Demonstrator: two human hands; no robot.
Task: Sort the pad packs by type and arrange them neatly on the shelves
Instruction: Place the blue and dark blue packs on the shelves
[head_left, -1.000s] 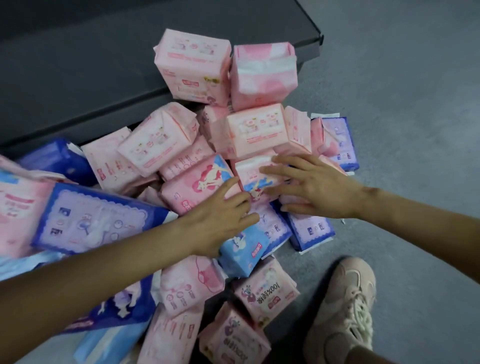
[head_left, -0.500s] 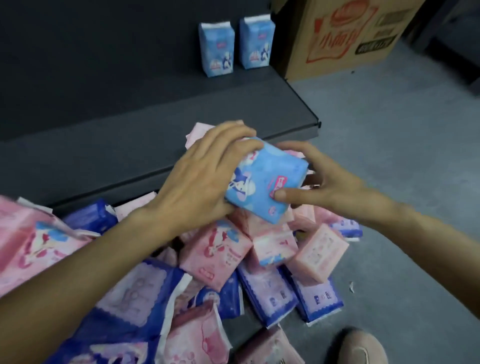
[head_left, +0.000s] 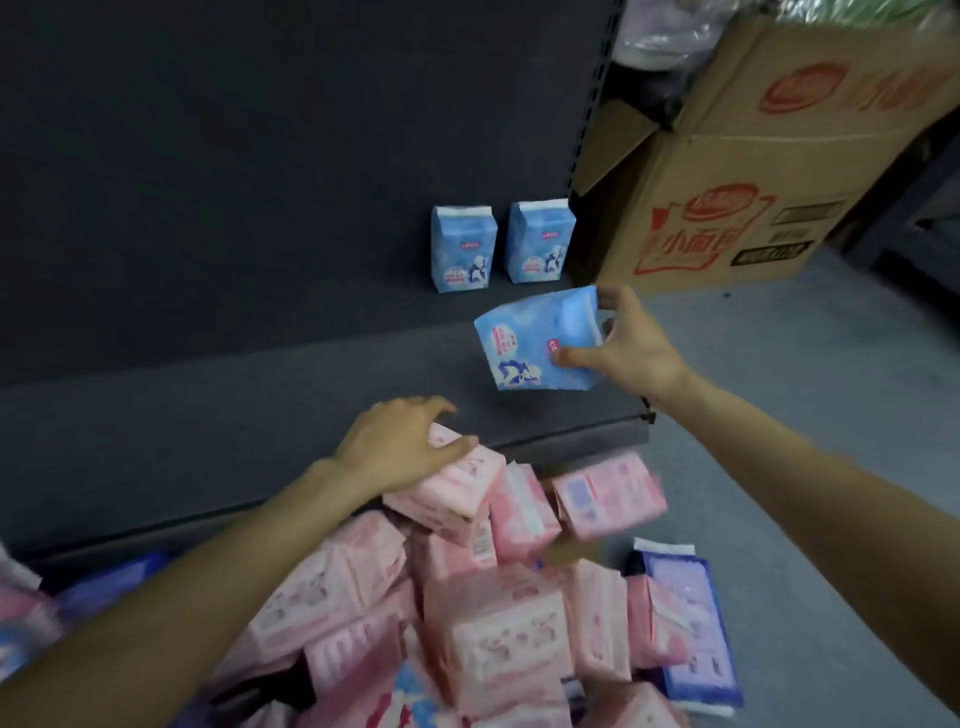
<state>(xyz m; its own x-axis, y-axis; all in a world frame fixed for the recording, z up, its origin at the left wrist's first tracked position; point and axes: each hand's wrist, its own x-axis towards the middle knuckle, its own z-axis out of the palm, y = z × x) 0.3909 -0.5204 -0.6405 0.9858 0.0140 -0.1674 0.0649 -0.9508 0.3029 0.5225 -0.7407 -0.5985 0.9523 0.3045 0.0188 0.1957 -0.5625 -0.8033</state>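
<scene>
Above the dark shelf (head_left: 260, 415), at one o'clock from the pile (head_left: 467, 623), our right hand (head_left: 631, 348) pinches a blue pack (head_left: 524, 343), thumb in front, fingers behind. Two matching packs (head_left: 501, 247) stand at twelve. Our left hand (head_left: 400, 441) rests, fingers spread, on a pink pack (head_left: 452, 483). Dropped tilted, the soft pack could topple. Carton (head_left: 753, 182) print is too blurred for us to read.

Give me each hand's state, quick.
Left hand: open, resting on a pink pack.
Right hand: holding a light blue pack.
</scene>
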